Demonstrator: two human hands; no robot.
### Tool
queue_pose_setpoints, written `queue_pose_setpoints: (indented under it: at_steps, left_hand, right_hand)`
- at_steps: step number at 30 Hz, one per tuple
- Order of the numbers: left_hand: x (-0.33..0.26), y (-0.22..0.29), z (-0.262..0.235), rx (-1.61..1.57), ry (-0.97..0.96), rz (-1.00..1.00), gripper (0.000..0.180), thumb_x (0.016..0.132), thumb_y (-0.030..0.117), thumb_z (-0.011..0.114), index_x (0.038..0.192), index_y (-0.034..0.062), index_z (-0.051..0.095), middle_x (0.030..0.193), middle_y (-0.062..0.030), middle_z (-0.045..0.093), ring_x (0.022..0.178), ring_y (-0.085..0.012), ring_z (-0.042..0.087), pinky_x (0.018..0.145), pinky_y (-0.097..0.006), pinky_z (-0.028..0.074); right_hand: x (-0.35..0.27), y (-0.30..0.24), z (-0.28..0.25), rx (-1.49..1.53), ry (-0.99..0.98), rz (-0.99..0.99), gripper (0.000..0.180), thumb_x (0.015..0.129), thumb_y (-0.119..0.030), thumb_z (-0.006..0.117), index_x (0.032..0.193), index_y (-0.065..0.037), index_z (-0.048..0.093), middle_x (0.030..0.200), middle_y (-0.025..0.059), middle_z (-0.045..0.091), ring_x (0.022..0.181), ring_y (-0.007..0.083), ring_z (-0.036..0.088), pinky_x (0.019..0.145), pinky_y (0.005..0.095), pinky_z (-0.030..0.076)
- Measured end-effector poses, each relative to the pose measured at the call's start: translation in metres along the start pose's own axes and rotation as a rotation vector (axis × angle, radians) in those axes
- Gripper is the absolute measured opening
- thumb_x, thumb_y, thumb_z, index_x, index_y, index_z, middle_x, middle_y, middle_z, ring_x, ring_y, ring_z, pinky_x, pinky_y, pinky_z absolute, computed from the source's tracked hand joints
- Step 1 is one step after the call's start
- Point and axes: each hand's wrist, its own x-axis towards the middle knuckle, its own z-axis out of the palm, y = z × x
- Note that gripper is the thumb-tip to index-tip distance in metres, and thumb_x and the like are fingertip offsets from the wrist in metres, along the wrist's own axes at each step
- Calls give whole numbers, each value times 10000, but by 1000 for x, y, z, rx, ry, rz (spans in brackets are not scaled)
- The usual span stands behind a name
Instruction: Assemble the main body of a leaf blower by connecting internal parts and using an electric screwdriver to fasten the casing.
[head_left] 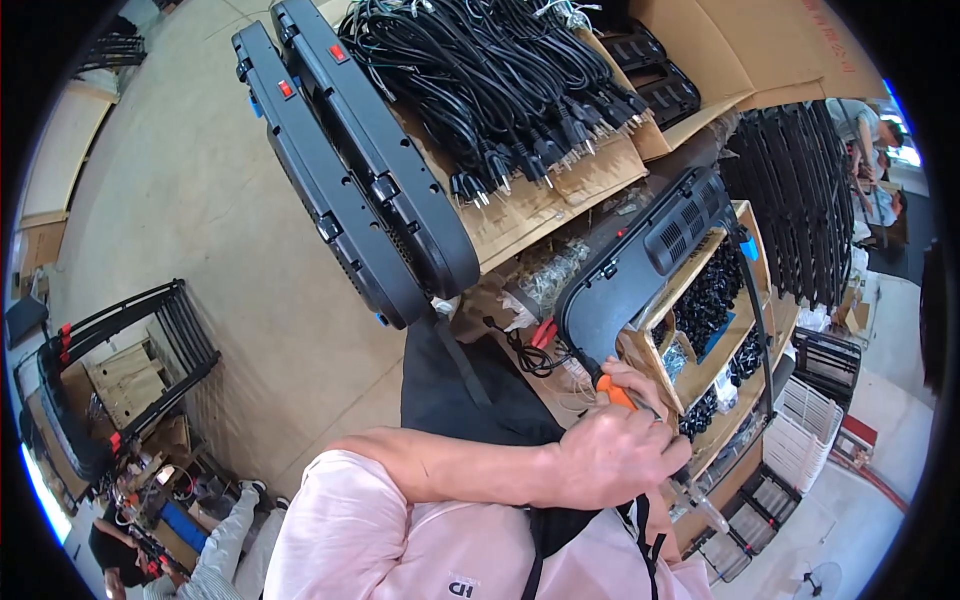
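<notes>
My left hand (pixel 622 452) is closed in a fist in front of my chest, its forearm crossing from the left. What it grips is mostly hidden; a black piece with a clear end (pixel 708 508) sticks out below it. Just beyond the fist, my right hand (pixel 632 379) has its fingers curled round an orange-and-black tool (pixel 612 392), its kind unclear. The tool's far end meets the lower corner of a dark grey plastic housing (pixel 622 285) with vents and a small red switch. My left hand partly hides my right.
Two similar housings (pixel 335 190) stand to the left of a carton of black power cords (pixel 510 90). A wooden tray (pixel 690 385) of small black parts lies right. Red-handled pliers (pixel 543 334) rest near the housing. Black frames (pixel 795 200) are stacked far right; other people work at the edges.
</notes>
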Motion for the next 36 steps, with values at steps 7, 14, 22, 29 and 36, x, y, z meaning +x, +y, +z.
queue_pose_setpoints:
  at_steps: [7, 14, 22, 29, 36]
  left_hand:
    - [0, -9, -1, -57, 101, 27, 171, 744, 164, 672, 881, 86, 606, 753, -21, 543, 614, -148, 589, 502, -287, 477]
    - [-17, -35, 13, -81, -91, -109, 186, 823, 237, 679, 929, 100, 612, 769, -27, 584, 652, -145, 644, 519, -288, 515]
    - [-43, -95, -26, -412, -231, -619, 464, 962, 430, 688, 1288, 100, 673, 862, -80, 717, 795, -249, 730, 702, -378, 565]
    - [-136, -205, 112, -460, -452, -1062, 749, 932, 647, 658, 1361, 33, 645, 1021, -137, 743, 942, -243, 717, 843, -391, 549]
    - [-99, -213, 142, -617, -487, -1236, 735, 934, 520, 754, 1376, -39, 573, 1098, -133, 745, 949, -180, 700, 871, -329, 550]
  right_hand:
    - [12, 7, 16, -257, 242, 24, 351, 701, 42, 794, 1029, 53, 669, 1045, 224, 725, 1071, 366, 706, 1058, 533, 527]
    - [-22, 55, 32, -194, 435, 95, 373, 749, -29, 797, 1092, 52, 676, 1175, 205, 728, 1163, 346, 693, 1082, 440, 504]
    - [-7, -18, -44, -263, 345, 345, 579, 871, -115, 729, 1409, -11, 541, 1267, 221, 687, 1218, 360, 667, 1131, 496, 467]
    - [-89, -32, -130, 348, 844, 330, 765, 937, -247, 698, 1576, -28, 339, 1325, 233, 659, 1224, 378, 655, 1148, 520, 450]
    - [-237, 38, -134, 583, 1050, 342, 643, 989, -236, 625, 1538, 10, 399, 1323, 246, 663, 1316, 374, 589, 1206, 499, 370]
